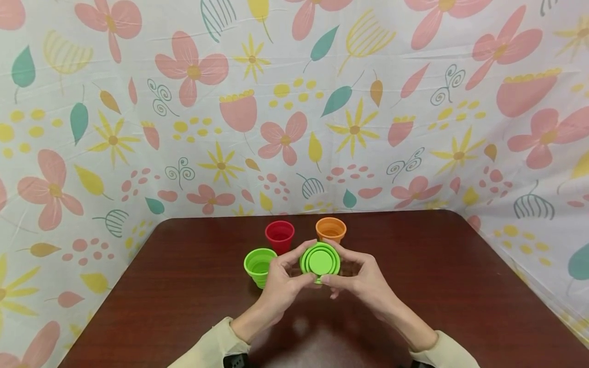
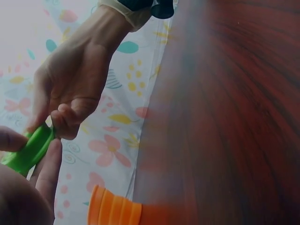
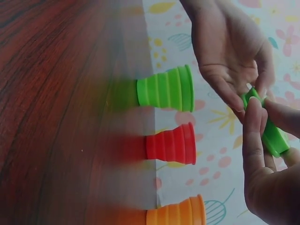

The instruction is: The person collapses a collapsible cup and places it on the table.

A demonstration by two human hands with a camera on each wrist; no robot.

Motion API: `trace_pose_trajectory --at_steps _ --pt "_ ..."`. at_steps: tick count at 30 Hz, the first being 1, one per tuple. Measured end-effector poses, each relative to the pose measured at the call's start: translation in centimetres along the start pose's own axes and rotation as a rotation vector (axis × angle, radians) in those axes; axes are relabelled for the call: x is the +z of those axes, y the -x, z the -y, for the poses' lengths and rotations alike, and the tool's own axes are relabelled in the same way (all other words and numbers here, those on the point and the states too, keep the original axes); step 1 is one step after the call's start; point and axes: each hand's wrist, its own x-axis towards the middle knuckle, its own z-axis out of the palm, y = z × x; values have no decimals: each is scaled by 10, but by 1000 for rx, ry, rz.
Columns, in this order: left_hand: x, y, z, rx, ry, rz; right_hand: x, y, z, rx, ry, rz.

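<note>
Two bare hands and one squashed cup in this one, right around the middle of the head view and a bit below centre. The left hand (image 1: 280, 284) and the right hand (image 1: 369, 282) are both pinching the flattened bright-green ringed cup (image 1: 320, 261), one from each side, thumbs on the lower edge and fingers up around the top. Neither hand is spread out. The ringed face points at the head camera, so you get a neat set of circles; in the right wrist view, at the right of the frame, it's nearly edge-on and looks pretty thin.

Three more cups stand behind it, all opened up with stepped sides. The bright-green rubbery-looking stepped cup (image 1: 258, 265) is left of centre, partly behind the left hand in the head view. The red stepped cup (image 1: 280, 235) is up and slightly right of that, and the orange stepped cup (image 1: 331, 229) is further right, just above the flattened one in the frame. Right wrist view has them in a column: green, red, orange, top to bottom, well apart from the hands.

They're on a dark reddish-brown wood-grain table (image 1: 198, 301), with a white flower-print cloth (image 1: 294, 66) filling the upper frame.
</note>
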Motion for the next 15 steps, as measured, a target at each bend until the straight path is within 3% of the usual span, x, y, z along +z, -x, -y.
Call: trace_pose_trajectory --at_steps 7,15 --pt "-7 0 1 32 1 96 -4 1 0 -29 18 25" --pt "-7 1 0 40 -27 83 -2 3 3 -63 95 24"
